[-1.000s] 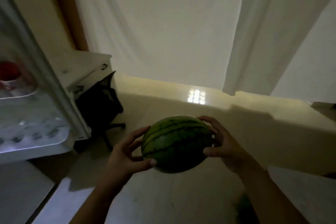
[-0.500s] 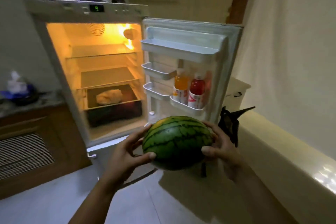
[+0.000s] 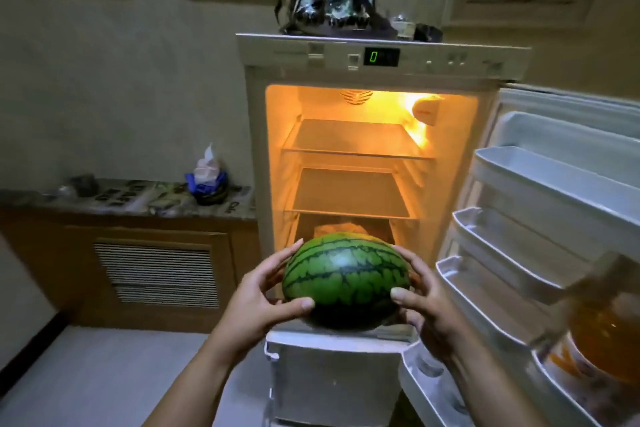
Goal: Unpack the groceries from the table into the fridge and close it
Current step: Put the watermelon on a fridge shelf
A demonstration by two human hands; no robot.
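Watermelon (image 3: 346, 282), striped green, held up at chest height in front of the open fridge (image 3: 367, 163), level with its lowest lit compartment and not yet inside. Left hand (image 3: 258, 302) cups the fruit's left end, fingers spread wide around the rind, thumb (image 3: 298, 305) pressed against the near lower side. Right hand (image 3: 420, 305) mirrors it on the right end, fingers curled behind, thumb lying on the front of the rind. Both palms bear on the melon; it touches nothing else.

Fridge interior lit orange. Two glass shelves (image 3: 353, 194) bare. Below them a pale wrapped bundle (image 3: 341, 229) shows just over the top of the melon; what it is cannot be made out. Display (image 3: 381, 56) on the top panel glows green.

Door (image 3: 554, 204) swung open to the right, white racks stacked down its inner face. Orange bottle (image 3: 602, 333) sits in a lower rack, blurred at the frame edge.

Dark bag (image 3: 332, 3) rests on top of the fridge. Counter (image 3: 131, 201) to the left carries a tissue box (image 3: 207, 177).
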